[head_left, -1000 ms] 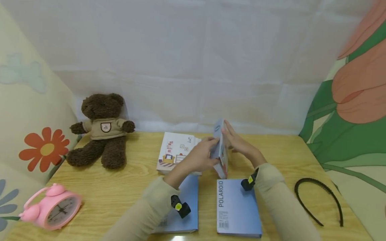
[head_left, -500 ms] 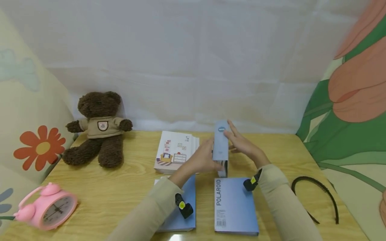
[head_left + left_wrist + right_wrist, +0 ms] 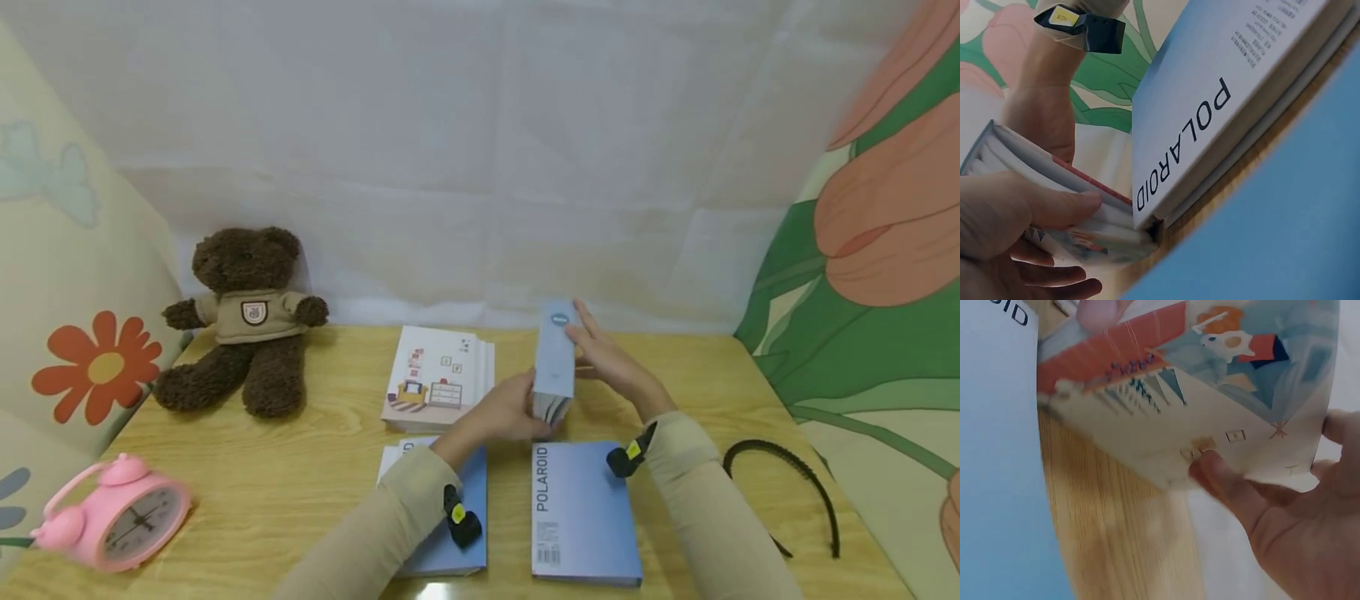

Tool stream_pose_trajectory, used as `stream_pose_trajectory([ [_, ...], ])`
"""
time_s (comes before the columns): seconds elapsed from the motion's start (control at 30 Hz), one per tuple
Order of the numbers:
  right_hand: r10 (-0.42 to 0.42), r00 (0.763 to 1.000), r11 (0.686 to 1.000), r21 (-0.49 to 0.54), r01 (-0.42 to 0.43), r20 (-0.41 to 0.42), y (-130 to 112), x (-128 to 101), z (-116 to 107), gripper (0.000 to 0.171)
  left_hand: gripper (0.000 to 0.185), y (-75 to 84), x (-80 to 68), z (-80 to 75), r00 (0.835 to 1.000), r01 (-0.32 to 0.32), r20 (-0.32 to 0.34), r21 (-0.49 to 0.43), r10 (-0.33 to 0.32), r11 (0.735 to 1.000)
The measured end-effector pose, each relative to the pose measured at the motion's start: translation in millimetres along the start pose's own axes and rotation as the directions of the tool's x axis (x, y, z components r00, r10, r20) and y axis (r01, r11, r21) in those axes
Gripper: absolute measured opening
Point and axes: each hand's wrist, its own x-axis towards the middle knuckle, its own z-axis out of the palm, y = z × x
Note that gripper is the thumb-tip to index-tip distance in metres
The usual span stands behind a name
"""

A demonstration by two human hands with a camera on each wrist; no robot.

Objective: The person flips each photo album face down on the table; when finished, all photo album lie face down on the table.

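Between my two hands a photo album (image 3: 555, 354) stands on edge, its pale blue spine turned toward the head camera. My left hand (image 3: 504, 410) grips it from the left, and the left wrist view shows the thumb lying along the page edges (image 3: 1054, 156). On the other side, my right hand (image 3: 611, 362) holds the illustrated cover (image 3: 1241, 394), thumb against it and fingers at the far edge. Just below lies a blue album (image 3: 585, 512) marked POLAROID. Another blue album (image 3: 457, 533) lies partly hidden under my left forearm.
A stack of white illustrated albums (image 3: 431, 375) sits left of the hands. A brown teddy bear (image 3: 251, 325) leans at the back left, with a pink alarm clock (image 3: 123, 517) in front. A black headband (image 3: 813, 483) lies at the right of the wooden table (image 3: 300, 483).
The held album has turned so its spine now faces the head camera, and it has shifted slightly right with both hands. The head view has also shifted slightly.
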Motion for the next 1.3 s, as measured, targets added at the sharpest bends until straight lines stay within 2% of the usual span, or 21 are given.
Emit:
stream_pose_trajectory([
  [0.17, -0.024, 0.997, 0.999, -0.034, 0.022, -0.071, -2, -4, -4, 0.06, 0.085, 3.7, 0.1, -5.6, 0.999, 0.037, 0.014, 0.097, -0.038, 0.995],
  [0.3, -0.025, 0.991, 0.983, -0.181, 0.001, -0.133, 2, -7, -6, 0.072, 0.088, 1.4, -2.9, -7.0, 0.996, 0.082, 0.014, 0.178, -0.086, 0.981],
  [0.4, -0.007, 0.99, 0.934, -0.354, -0.042, -0.137, 11, -8, -6, 0.081, 0.081, -1.0, -5.4, -6.4, 0.993, 0.108, 0.002, 0.309, -0.114, 0.945],
  [0.5, 0.038, 0.992, 0.875, -0.475, -0.091, -0.12, 21, -10, -4, 0.077, 0.07, -1.1, -6.3, -4.8, 0.994, 0.105, -0.021, 0.444, -0.107, 0.89],
  [0.57, 0.054, 0.993, 0.847, -0.521, -0.101, -0.106, 25, -11, -2, 0.074, 0.065, -0.6, -6.1, -3.7, 0.994, 0.107, -0.039, 0.494, -0.101, 0.863],
  [0.63, 0.06, 0.993, 0.833, -0.543, -0.104, -0.098, 27, -11, 0, 0.071, 0.062, 0.6, -6.2, -3.9, 0.993, 0.114, -0.054, 0.513, -0.1, 0.851],
  [0.73, 0.051, 0.994, 0.818, -0.567, -0.097, -0.097, 24, -10, 3, 0.071, 0.063, 1.8, -7.5, -7.6, 0.992, 0.127, -0.059, 0.505, -0.113, 0.854],
  [0.83, 0.037, 0.994, 0.807, -0.584, -0.089, -0.102, 17, -9, 7, 0.07, 0.07, 2.5, -12.0, -18.9, 0.99, 0.142, -0.054, 0.472, -0.132, 0.87],
  [0.93, -0.017, 0.995, 0.791, -0.61, -0.044, -0.094, 3, -5, 15, 0.07, 0.079, 2.0, -20.6, -40.8, 0.985, 0.173, -0.072, 0.423, -0.158, 0.889],
  [1.03, -0.08, 0.994, 0.773, -0.634, 0.013, -0.076, -15, 4, 29, 0.072, 0.086, -2.8, -34.0, -70.5, 0.978, 0.203, -0.121, 0.385, -0.168, 0.901],
  [1.1, -0.097, 0.994, 0.765, -0.643, 0.042, -0.05, -27, 11, 42, 0.074, 0.093, -10.4, -45.3, -90.6, 0.973, 0.217, -0.156, 0.341, -0.173, 0.915],
  [1.17, -0.088, 0.996, 0.771, -0.634, 0.052, -0.025, -37, 20, 56, 0.077, 0.101, -21.5, -57.8, -107.2, 0.964, 0.237, -0.189, 0.293, -0.187, 0.926],
  [1.23, -0.075, 0.997, 0.778, -0.626, 0.055, -0.005, -43, 30, 71, 0.081, 0.105, -36.1, -68.8, -119.7, 0.959, 0.232, -0.216, 0.237, -0.182, 0.943],
  [1.3, -0.068, 0.998, 0.783, -0.619, 0.056, 0.004, -45, 40, 85, 0.084, 0.111, -51.8, -78.8, -126.3, 0.953, 0.25, -0.222, 0.206, -0.204, 0.946],
])
